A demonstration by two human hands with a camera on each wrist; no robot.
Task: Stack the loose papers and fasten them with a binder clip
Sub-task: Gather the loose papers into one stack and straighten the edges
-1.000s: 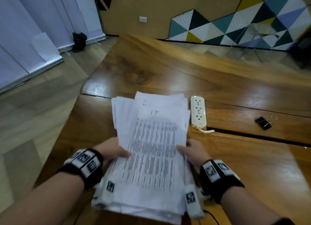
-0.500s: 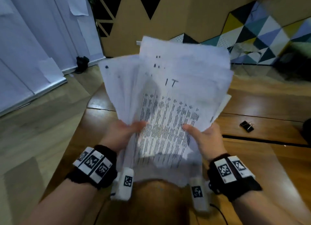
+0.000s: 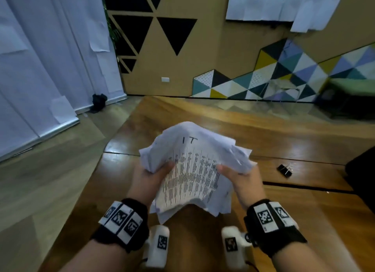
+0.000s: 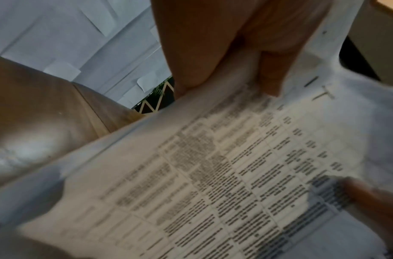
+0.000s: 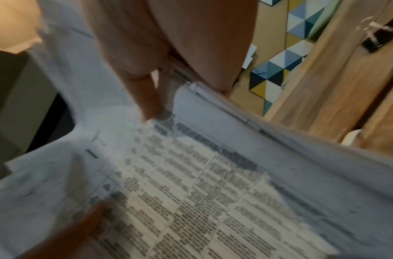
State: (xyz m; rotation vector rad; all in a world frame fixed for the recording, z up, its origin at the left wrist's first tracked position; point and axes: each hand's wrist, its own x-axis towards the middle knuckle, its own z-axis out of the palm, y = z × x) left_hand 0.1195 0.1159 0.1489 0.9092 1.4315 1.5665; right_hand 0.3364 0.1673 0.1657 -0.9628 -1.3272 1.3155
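Observation:
A ragged stack of printed white papers is held above the wooden table, its far end drooping down toward the tabletop. My left hand grips the stack's left edge, thumb on top of the sheet. My right hand grips the right edge the same way. The wrist views show the papers and the papers close up, with each thumb pressed onto the print. A black binder clip lies on the table to the right, apart from both hands; the binder clip also shows in the right wrist view.
The table's left edge drops to a wooden floor. A dark object sits at the table's right edge. A groove crosses the table under the clip. White curtains hang at the left.
The stack was lifted off the table and raised upright; now it has come down lower and its top bends away and droops. Both hands keep their grip on its edges.

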